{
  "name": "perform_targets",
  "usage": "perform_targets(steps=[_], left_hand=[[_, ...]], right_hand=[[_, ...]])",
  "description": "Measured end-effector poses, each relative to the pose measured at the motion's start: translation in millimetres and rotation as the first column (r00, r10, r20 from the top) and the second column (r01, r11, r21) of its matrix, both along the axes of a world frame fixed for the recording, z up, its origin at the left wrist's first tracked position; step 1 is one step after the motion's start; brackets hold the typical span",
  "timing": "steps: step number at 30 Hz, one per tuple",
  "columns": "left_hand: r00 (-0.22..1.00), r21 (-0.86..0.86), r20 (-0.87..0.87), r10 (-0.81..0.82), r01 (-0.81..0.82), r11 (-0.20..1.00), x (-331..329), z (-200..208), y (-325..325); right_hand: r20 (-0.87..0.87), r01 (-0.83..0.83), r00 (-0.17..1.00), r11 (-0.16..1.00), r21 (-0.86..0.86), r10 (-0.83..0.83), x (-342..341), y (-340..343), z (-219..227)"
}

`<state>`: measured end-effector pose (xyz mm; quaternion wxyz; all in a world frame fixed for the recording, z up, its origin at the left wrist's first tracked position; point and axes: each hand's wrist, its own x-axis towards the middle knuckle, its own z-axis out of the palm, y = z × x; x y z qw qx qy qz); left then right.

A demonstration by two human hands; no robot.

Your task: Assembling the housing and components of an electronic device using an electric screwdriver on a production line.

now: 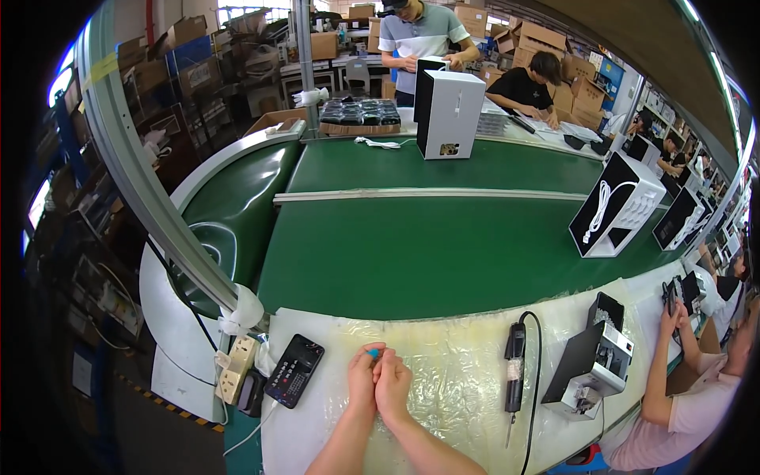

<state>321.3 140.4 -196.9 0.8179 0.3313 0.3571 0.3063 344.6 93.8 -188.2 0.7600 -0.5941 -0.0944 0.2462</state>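
Observation:
My left hand (pixel 362 375) and my right hand (pixel 393 381) are pressed together above the plastic-covered worktable (pixel 455 372). Their fingers are curled in, and whatever lies between them is hidden. A small blue piece (pixel 373 353) shows at the fingertips of the left hand; whether it is held or worn on a finger is unclear. Left of the hands lies a black phone (pixel 295 370) with its screen lit. To their right rests a black electric screwdriver (pixel 515 368) with a long thin bit and a black cable. Neither hand touches these.
Beyond the table runs a green conveyor belt (pixel 396 253) with a metal divider. White-and-black box-shaped housings (pixel 617 207) stand on it, some with coiled white cables. An opened housing (pixel 590 368) sits right of the screwdriver. A power strip (pixel 236 368) is at left. A co-worker (pixel 681 396) sits close on the right.

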Motion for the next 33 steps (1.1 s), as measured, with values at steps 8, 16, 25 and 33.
perform_targets(steps=[8,16,25,33], left_hand=[[1.0,0.002,-0.007,0.001,-0.001,1.0,0,0,0],[1.0,-0.021,-0.002,0.007,-0.007,1.0,1,3,0],[1.0,0.008,-0.009,0.001,-0.001,1.0,-1,-12,3],[0.999,-0.003,-0.013,0.041,-0.041,0.999,1,-6,1]], right_hand=[[-0.003,0.001,1.0,1.0,-0.006,-0.001,-1,0,3],[-0.001,0.002,1.0,1.0,-0.005,-0.002,1,0,1],[-0.02,0.004,1.0,1.0,-0.002,-0.004,-1,0,1],[-0.019,0.013,1.0,1.0,0.007,-0.012,-1,1,2]])
